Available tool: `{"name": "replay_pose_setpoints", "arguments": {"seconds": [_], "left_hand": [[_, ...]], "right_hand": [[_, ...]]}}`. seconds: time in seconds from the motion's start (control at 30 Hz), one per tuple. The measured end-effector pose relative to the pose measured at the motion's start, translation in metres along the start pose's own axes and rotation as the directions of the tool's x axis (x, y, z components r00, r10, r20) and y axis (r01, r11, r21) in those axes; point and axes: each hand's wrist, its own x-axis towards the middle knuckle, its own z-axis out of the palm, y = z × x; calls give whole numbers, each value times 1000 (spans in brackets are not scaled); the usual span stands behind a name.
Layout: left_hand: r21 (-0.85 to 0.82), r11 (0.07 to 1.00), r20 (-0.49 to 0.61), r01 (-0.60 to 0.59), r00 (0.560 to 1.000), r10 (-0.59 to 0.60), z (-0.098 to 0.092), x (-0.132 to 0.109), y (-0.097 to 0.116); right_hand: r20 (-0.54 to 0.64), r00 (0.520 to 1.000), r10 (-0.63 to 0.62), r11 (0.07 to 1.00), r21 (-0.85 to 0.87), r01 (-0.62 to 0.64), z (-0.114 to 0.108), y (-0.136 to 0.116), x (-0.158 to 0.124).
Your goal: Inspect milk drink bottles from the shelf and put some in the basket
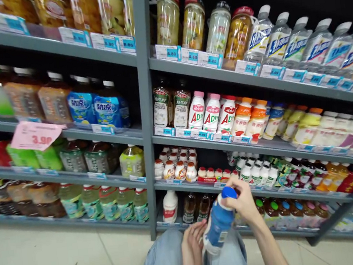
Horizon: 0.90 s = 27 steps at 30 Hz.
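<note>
Store shelving (pixel 144 89) | right hand (pixel 243 197) higher, grip clasping blue bottle (pixel 220 221) by cap (pixel 228 192) | left hand (pixel 192 244) lower, extended alongside, hold unclear

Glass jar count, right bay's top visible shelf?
4: from the left, a red-lidded jar, a second red-lidded jar, a dark-lidded jar, then an amber jar beside the white-capped bottles. More may be hidden behind.

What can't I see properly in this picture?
Head view: writing on the blue bottle, blurred.
Head view: small print on the pink price sign, too blurred.
Head view: tops of the amber jars, cut off by the upper edge.
Head view: whether the left hand touches the blue bottle, blurred.
</note>
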Motion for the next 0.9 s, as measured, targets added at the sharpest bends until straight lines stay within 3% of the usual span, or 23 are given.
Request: {"name": "replay_pose_setpoints", "arguments": {"seconds": [0.07, 0.17, 0.27, 0.33, 0.43, 0.47, 0.57, 0.63, 0.7, 0.83, 0.9], "left_hand": [[-169, 985, -80, -16, 997, 3, 1, -7, 15], [-309, 943, -176, -125, 982, 73, -2, -19, 33], [-223, 948, -198, -225, 963, 182, -8, -29, 42], [-82, 967, -201, -243, 954, 222, -13, -32, 42], [15, 981, -311, -191, 932, 186, -19, -31, 35], [17, 987, -361, -162, 919, 157, -20, -30, 32], [79, 983, -381, -164, 906, 182, -16, -27, 22], [82, 981, -371, -174, 908, 192, -11, -26, 14], [77, 985, -343, -157, 923, 174, -5, -26, 7], [78, 986, -250, -150, 954, 165, 5, -33, 0], [110, 984, -219, -142, 962, 163, 9, -36, 1]], "right_hand": [[130, 991, 20, 986, 164, -41, 37, 5, 21], [344, 937, 58, 933, 316, -173, 97, 20, 44], [379, 924, 41, 843, 483, -235, 146, 41, 57], [414, 910, 34, 705, 635, -316, 165, 56, 59], [507, 859, 74, 396, 775, -492, 167, 74, 54], [527, 843, 113, 334, 779, -531, 163, 78, 51], [567, 776, 276, 353, 691, -631, 147, 83, 49], [544, 757, 362, 378, 657, -652, 142, 83, 51], [516, 731, 446, 390, 623, -678, 143, 82, 54], [497, 625, 602, 339, 550, -763, 152, 80, 58], [509, 618, 599, 339, 538, -772, 156, 79, 60]]}}
